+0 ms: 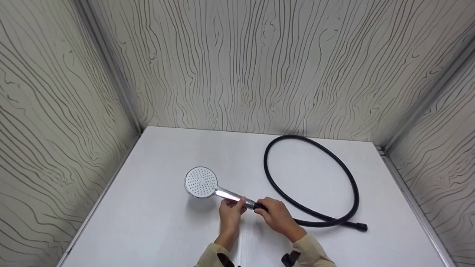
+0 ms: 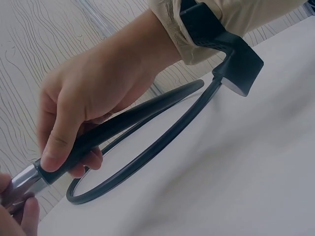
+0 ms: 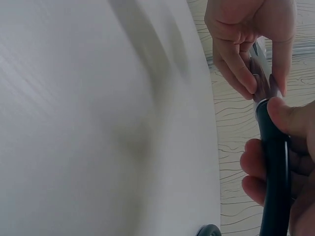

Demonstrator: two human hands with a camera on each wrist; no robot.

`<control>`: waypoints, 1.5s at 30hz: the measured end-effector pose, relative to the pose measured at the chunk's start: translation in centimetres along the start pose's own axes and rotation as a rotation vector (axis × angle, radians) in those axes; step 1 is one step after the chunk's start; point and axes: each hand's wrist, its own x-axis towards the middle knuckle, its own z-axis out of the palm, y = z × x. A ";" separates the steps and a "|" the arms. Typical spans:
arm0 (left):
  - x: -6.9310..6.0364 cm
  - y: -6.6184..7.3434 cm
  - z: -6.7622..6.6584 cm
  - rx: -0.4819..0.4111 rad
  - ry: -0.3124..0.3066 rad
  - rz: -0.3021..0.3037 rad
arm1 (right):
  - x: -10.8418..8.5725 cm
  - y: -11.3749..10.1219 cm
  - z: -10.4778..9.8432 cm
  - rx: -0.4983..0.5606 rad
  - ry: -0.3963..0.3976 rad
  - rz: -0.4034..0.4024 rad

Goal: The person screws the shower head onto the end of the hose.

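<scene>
A chrome hand shower point(image 1: 201, 181) with a round white spray face is held just above the white table. My left hand point(image 1: 231, 215) pinches its handle between thumb and fingers, near the lower end. The black hose point(image 1: 265, 163) meets that end, and my right hand point(image 1: 276, 215) grips it right beside the joint. In the left wrist view the right hand point(image 2: 98, 83) has its thumb along the hose point(image 2: 142, 160). The right wrist view shows the left hand point(image 3: 251, 24) on the chrome handle. Whether the joint is threaded tight cannot be told.
The hose lies in a wide loop on the right of the white table point(image 1: 156, 163). Its free end point(image 1: 362, 227) has a black connector near the right side. Wood-grain panels point(image 1: 237, 66) wall the table at the back and both sides.
</scene>
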 end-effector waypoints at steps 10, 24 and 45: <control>-0.1 0.0 0.3 -0.019 0.015 0.011 | 0.5 0.3 -0.9 0.132 -0.169 0.104; 0.2 -0.3 0.2 -0.005 0.042 0.017 | 0.2 0.0 -0.5 0.187 -0.086 0.162; 1.3 -1.0 -0.2 0.017 0.092 0.002 | 0.4 0.0 0.8 0.032 -0.022 0.138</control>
